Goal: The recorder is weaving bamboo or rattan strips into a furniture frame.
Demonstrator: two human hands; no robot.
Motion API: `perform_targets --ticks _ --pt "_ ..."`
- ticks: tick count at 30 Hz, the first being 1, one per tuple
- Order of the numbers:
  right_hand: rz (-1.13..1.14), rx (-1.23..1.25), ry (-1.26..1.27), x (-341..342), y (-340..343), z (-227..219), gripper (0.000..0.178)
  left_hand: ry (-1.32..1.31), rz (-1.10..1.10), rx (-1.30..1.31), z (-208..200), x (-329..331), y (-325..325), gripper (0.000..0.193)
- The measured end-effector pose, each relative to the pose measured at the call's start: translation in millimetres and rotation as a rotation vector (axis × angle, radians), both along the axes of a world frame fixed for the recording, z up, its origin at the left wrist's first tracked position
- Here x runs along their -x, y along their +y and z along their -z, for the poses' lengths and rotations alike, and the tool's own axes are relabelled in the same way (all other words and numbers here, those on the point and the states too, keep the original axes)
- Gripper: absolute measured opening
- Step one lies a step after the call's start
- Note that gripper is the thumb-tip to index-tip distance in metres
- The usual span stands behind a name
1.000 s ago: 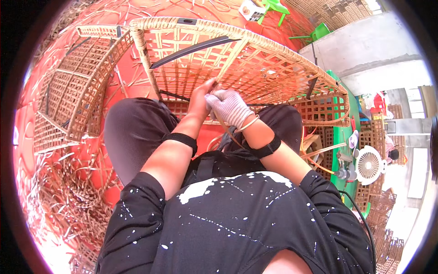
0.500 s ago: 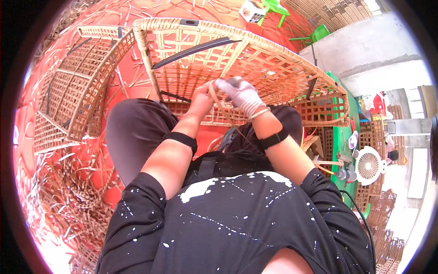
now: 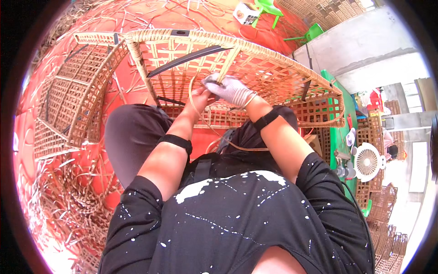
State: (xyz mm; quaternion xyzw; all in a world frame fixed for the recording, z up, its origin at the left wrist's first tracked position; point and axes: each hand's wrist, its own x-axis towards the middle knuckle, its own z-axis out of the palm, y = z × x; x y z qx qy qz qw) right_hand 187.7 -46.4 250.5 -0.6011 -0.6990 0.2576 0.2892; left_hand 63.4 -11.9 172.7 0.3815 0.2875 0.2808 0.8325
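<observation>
A large openwork wicker basket piece (image 3: 269, 51) lies across in front of my knees, its rim wrapped in cane and dark metal bars fixed inside it. At its centre rib, my two hands meet. My right hand (image 3: 232, 90), in a pale knitted glove, is closed with its fingertips on a thin cane strip (image 3: 191, 93). My bare left hand (image 3: 200, 98) pinches at the same spot, just beside the gloved fingers; what lies between its fingertips is partly hidden. From there the strip loops out over my left wrist and trails down across my lap toward my right forearm.
Another woven piece (image 3: 73, 91) stands at the left, with a heap of cane scraps (image 3: 73, 196) below it. On the right are a green table (image 3: 340, 137) and a white fan (image 3: 367, 162). A green stool (image 3: 269, 10) and a box (image 3: 245, 13) sit farther off.
Both hands have shifted slightly left, and the gloved hand has turned over against the centre rib. The cane strip now bows out in a wide loop left of my hands.
</observation>
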Motion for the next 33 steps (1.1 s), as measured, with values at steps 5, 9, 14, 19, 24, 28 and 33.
perform_targets --ticks 5,9,14,19,24,28,33 --pt "0.119 -0.045 -0.571 -3 -11 -14 0.029 -0.026 0.049 -0.364 3 4 3 0.038" --pt "0.247 0.071 -0.736 1 -14 -17 0.032 -0.031 -0.226 -0.351 3 -4 -3 0.042" --pt "0.396 0.197 -0.410 16 -47 -21 0.036 -0.018 -0.237 -0.387 20 -9 0 0.037" --pt "0.271 0.447 -0.021 42 -85 -21 0.036 -0.031 -0.244 -0.402 13 -6 -8 0.034" --pt "0.247 0.666 0.367 58 -89 -48 0.038 0.136 -0.214 -0.495 8 -3 -11 0.036" --pt "0.056 0.675 0.386 60 -87 -46 0.040 0.066 -0.204 -0.421 8 3 -6 0.039" --pt "0.397 0.328 0.174 33 -56 -36 0.044 0.185 -0.228 -0.469 -7 5 -6 0.037"
